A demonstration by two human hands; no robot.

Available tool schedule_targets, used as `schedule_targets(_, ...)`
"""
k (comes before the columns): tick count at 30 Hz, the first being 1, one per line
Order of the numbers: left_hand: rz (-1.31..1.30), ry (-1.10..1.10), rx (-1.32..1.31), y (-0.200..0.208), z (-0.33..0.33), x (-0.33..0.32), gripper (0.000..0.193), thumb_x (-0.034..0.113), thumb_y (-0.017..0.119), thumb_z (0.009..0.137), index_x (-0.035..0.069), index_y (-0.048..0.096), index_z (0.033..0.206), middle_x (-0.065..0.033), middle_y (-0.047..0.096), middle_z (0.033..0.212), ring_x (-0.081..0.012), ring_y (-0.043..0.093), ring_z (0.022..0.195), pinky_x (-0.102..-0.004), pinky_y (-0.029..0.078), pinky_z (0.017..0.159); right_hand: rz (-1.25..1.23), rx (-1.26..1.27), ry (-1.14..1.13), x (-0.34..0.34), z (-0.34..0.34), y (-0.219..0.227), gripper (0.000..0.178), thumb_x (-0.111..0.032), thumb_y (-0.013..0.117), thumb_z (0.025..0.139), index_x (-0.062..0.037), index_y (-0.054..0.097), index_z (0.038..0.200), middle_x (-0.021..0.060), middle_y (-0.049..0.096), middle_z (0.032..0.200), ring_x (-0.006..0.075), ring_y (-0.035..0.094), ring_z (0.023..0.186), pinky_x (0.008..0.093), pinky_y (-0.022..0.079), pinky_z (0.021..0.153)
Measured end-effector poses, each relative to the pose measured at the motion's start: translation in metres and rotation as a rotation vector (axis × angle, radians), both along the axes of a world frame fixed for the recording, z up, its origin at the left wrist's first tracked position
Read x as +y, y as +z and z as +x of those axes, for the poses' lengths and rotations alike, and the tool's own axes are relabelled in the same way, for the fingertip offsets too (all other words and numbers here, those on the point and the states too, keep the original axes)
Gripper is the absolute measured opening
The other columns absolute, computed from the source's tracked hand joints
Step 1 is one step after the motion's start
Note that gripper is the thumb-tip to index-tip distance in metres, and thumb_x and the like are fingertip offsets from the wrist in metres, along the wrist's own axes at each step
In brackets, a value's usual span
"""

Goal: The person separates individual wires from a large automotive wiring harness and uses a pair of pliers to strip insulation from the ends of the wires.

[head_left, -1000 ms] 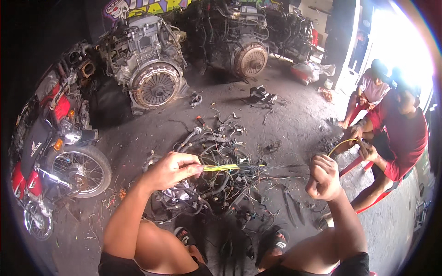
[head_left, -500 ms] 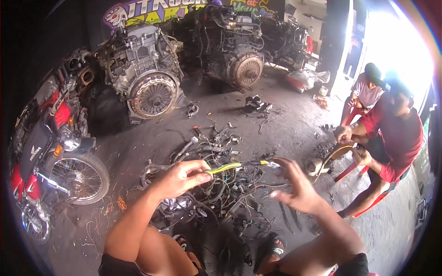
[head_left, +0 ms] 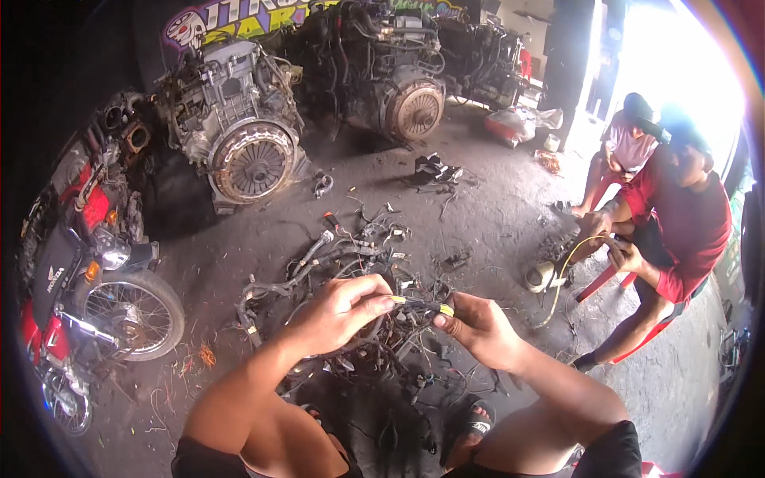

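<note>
Between my two hands stretches a short bundle of yellow wires (head_left: pixel 420 303), its middle wrapped in black. My left hand (head_left: pixel 351 311) pinches one end between thumb and fingers. On the other end my right hand (head_left: pixel 478 328) is closed, thumb pressed against it. Just below and beyond them, a tangled heap of dark wiring harnesses (head_left: pixel 307 267) lies on the floor, partly hidden by my hands.
At the right a seated person in a red shirt (head_left: pixel 685 231) handles a yellow cable (head_left: pixel 567 259); another person (head_left: pixel 629 139) sits behind. Large engines (head_left: pixel 239 119) stand at the back. A red motorcycle (head_left: pixel 56 319) is on the left. My sandaled feet (head_left: pixel 478 422) flank the heap.
My right hand, open before, has come down and left and closed on the wire bundle's end. My left hand has moved right along with it. The view has shifted slightly.
</note>
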State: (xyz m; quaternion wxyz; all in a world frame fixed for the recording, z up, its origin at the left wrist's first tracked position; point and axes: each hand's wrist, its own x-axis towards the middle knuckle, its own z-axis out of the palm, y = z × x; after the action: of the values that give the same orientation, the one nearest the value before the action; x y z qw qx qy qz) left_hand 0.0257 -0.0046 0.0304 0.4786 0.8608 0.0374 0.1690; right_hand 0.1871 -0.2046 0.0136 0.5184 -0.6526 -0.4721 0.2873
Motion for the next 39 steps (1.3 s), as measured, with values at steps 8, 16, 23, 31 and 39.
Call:
schedule_targets(8,0.016,-0.013,0.169,0.01,-0.026,0.025,0.022,0.023,0.063,0.097,0.001,0.067,0.097,-0.0047,0.055,0.066,-0.0089,0.046,0.062,-0.0308,0.039,0.058,0.182,-0.77,0.083,-0.019,0.035,0.016,0.011,-0.013,0.07,0.09,-0.0034,0.066,0.093,0.0129,0.064,0.075,0.0306,0.065,0.063,0.0388,0.052,0.057)
schedule_targets(16,-0.029,-0.051,0.177,0.012,-0.036,0.039,0.028,0.028,0.063,0.098,0.0,0.067,0.098,-0.0018,0.057,0.07,-0.0087,0.048,0.067,-0.0297,0.041,0.062,0.236,-0.896,0.124,-0.025,0.035,0.019,0.02,-0.011,0.074,0.084,-0.005,0.07,0.103,0.0106,0.071,0.082,0.0276,0.069,0.069,0.0354,0.055,0.061)
schedule_targets(23,-0.065,-0.062,0.311,0.023,-0.043,0.041,0.03,0.031,0.061,0.099,0.002,0.067,0.095,0.0025,0.053,0.069,-0.0063,0.047,0.069,-0.027,0.039,0.063,0.249,-0.974,0.117,-0.028,0.033,0.029,0.016,-0.012,0.073,0.085,-0.0044,0.07,0.099,0.0104,0.068,0.078,0.0283,0.067,0.065,0.037,0.055,0.059)
schedule_targets(31,-0.246,-0.065,0.223,0.005,-0.037,0.033,0.02,0.022,0.057,0.101,0.004,0.062,0.094,0.0037,0.057,0.076,-0.0043,0.049,0.069,-0.0236,0.039,0.06,0.139,-0.097,0.181,-0.009,0.005,-0.005,0.035,-0.023,0.063,0.099,0.0015,0.058,0.124,0.0117,0.066,0.104,0.0218,0.064,0.091,0.0355,0.052,0.083)
schedule_targets(39,-0.362,-0.077,0.08,0.002,-0.009,-0.015,0.018,0.02,0.056,0.101,0.003,0.062,0.103,0.0033,0.056,0.082,-0.004,0.049,0.072,-0.0212,0.04,0.061,0.033,0.101,0.1,0.002,-0.008,0.002,0.014,-0.016,0.064,0.099,-0.0022,0.062,0.095,0.0059,0.063,0.079,0.0108,0.054,0.068,0.0292,0.047,0.067)
